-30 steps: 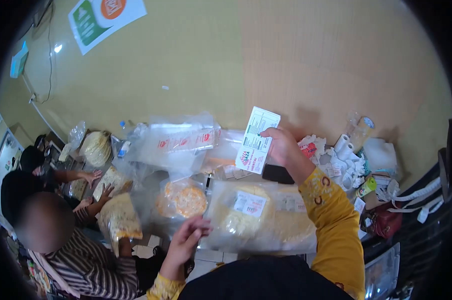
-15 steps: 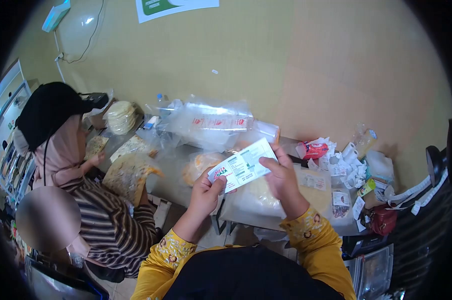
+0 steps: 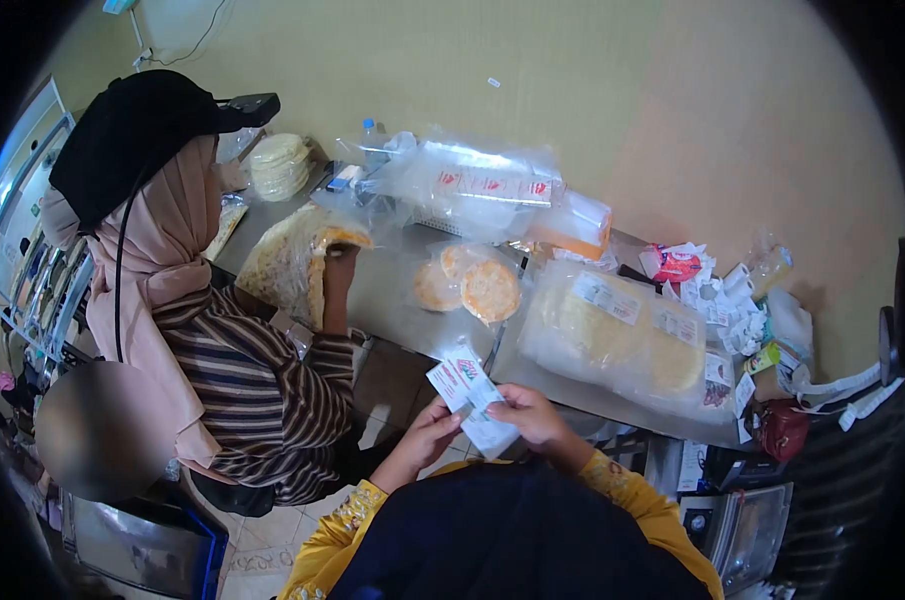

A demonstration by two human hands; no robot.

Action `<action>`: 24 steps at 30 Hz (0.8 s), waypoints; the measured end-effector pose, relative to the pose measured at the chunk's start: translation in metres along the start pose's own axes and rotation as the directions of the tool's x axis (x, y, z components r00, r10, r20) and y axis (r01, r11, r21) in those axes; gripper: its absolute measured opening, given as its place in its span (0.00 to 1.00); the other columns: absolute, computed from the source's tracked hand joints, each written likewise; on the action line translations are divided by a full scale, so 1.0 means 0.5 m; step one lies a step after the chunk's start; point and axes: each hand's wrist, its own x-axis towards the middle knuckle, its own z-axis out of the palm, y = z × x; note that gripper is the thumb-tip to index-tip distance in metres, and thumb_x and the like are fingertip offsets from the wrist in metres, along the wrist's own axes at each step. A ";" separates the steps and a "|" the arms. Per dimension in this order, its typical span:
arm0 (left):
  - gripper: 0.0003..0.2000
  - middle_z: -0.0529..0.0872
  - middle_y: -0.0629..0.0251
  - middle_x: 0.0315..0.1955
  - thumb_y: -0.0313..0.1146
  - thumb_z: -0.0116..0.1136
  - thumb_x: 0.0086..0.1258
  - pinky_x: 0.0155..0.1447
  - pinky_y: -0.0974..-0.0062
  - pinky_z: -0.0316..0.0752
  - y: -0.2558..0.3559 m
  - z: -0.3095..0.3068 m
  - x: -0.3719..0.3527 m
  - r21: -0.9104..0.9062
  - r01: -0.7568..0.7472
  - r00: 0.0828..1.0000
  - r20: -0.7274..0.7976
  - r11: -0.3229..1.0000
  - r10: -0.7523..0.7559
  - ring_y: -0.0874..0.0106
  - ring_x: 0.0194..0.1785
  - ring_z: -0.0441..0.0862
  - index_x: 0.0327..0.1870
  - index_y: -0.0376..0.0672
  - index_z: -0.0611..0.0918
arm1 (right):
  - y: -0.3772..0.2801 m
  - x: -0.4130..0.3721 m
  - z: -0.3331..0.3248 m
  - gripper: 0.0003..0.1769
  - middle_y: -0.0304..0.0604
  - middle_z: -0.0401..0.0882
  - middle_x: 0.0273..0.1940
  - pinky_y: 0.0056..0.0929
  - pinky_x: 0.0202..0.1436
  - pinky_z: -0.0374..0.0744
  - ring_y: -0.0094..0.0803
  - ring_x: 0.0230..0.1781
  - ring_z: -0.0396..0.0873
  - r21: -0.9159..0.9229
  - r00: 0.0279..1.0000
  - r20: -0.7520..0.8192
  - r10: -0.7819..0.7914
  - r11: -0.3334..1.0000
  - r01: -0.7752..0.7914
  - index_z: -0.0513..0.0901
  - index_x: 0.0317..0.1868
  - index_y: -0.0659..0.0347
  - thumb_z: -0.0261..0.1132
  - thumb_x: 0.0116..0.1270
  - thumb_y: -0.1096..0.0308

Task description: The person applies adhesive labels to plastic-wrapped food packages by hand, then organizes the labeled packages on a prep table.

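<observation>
A white printed label (image 3: 459, 378) with a red and green logo is held low in front of my body, over the near edge of the table. My left hand (image 3: 424, 437) pinches its lower left side. On the other side, my right hand (image 3: 532, 416) grips it between thumb and fingers. The label looks bent or doubled, and its lower part is partly covered by my fingers. Beyond my hands, small round flatbreads (image 3: 490, 290) lie in a clear bag. Large bagged flatbreads (image 3: 607, 335) with similar labels lie to the right.
At left, a co-worker (image 3: 242, 380) in a striped top holds a large bagged flatbread (image 3: 287, 260). A stack of round flatbreads (image 3: 279, 167) and clear plastic bags (image 3: 462, 180) sit along the wall. Crumpled paper (image 3: 737, 310) and a red pouch (image 3: 780, 430) crowd the right end.
Both hands have come down and closer to my body with the label, which has turned and bent. The view has shifted, uncovering the bagged flatbreads. The co-worker's large flatbread is raised.
</observation>
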 end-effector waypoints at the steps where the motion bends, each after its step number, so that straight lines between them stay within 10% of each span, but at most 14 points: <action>1: 0.22 0.74 0.59 0.55 0.35 0.52 0.68 0.66 0.63 0.61 -0.015 -0.022 0.004 -0.039 0.054 0.999 0.012 0.998 -0.053 0.66 0.60 0.71 0.62 0.39 0.67 | 0.027 0.018 0.016 0.11 0.39 0.80 0.39 0.24 0.45 0.75 0.22 0.40 0.77 0.078 1.000 -0.001 0.030 0.996 -0.029 0.76 0.46 0.66 0.61 0.64 0.74; 5: 0.24 0.74 0.57 0.57 0.40 0.46 0.70 0.64 0.65 0.63 -0.008 -0.040 0.033 -0.328 0.094 0.985 -0.104 0.940 -0.135 0.64 0.58 0.73 0.61 0.34 0.67 | 0.134 0.086 0.028 0.09 0.36 0.78 0.33 0.22 0.40 0.72 0.20 0.34 0.73 0.043 0.988 -0.152 0.015 0.999 -0.008 0.79 0.41 0.66 0.64 0.62 0.71; 9: 0.20 0.77 0.56 0.54 0.37 0.44 0.71 0.60 0.64 0.69 -0.004 -0.038 0.069 -0.043 0.108 0.974 -0.196 0.993 -0.114 0.63 0.55 0.75 0.59 0.34 0.70 | 0.131 0.116 0.018 0.08 0.36 0.77 0.34 0.22 0.43 0.71 0.21 0.35 0.73 0.029 0.981 -0.194 0.008 1.000 -0.002 0.80 0.40 0.66 0.64 0.61 0.73; 19: 0.17 0.78 0.57 0.50 0.37 0.41 0.74 0.52 0.55 0.75 0.008 -0.129 0.233 -0.185 0.342 0.866 -0.318 0.921 -0.386 0.60 0.50 0.78 0.57 0.36 0.71 | 0.127 0.234 -0.071 0.14 0.37 0.77 0.30 0.22 0.27 0.74 0.21 0.25 0.73 -0.128 0.903 -0.386 -0.188 0.980 0.150 0.77 0.39 0.66 0.70 0.55 0.68; 24: 0.18 0.77 0.57 0.51 0.36 0.43 0.72 0.56 0.63 0.71 -0.020 -0.153 0.271 -0.055 0.359 0.822 -0.455 0.932 -0.343 0.63 0.52 0.76 0.56 0.34 0.72 | 0.150 0.288 -0.104 0.15 0.37 0.76 0.29 0.22 0.29 0.75 0.21 0.28 0.74 -0.121 0.924 -0.381 -0.039 0.993 -0.008 0.75 0.37 0.64 0.72 0.52 0.70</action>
